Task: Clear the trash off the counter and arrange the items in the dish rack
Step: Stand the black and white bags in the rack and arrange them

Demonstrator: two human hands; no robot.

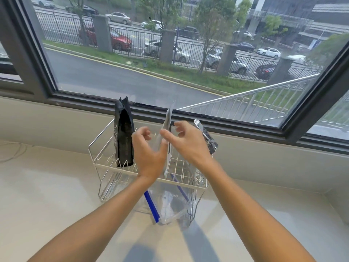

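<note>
Fingers first: your left hand [149,154] and right hand [186,142] both hover over the dish rack [151,173], fingers loosely curled and, as far as you can see, clamped on nothing. The thin silvery pouch [167,146] stands on edge between the two hands, its long axis upright and leaning slightly toward the window [170,53]. Your right thumb lies just beside or against its near face; whether it truly presses the pouch is hard to tell. Your right hand looks the nearer of the two, with the pouch just to its left.

The pouch is flat, pale and glossy, seen almost edge-on, with its foot down among the rack's wires. Left of it, a tall black bag [124,133] stands upright in the rack's left part. On the right, a crinkled foil packet [206,137] tilts against the rack's right end, partly behind your right hand.

A clear zip bag [170,207] with blue seal strips [151,207] lies on the counter [56,195] under and in front of the rack, so that piece probably still wants dealing with. If the pouch tips, steady it from both flat sides, not by the top edge.
</note>
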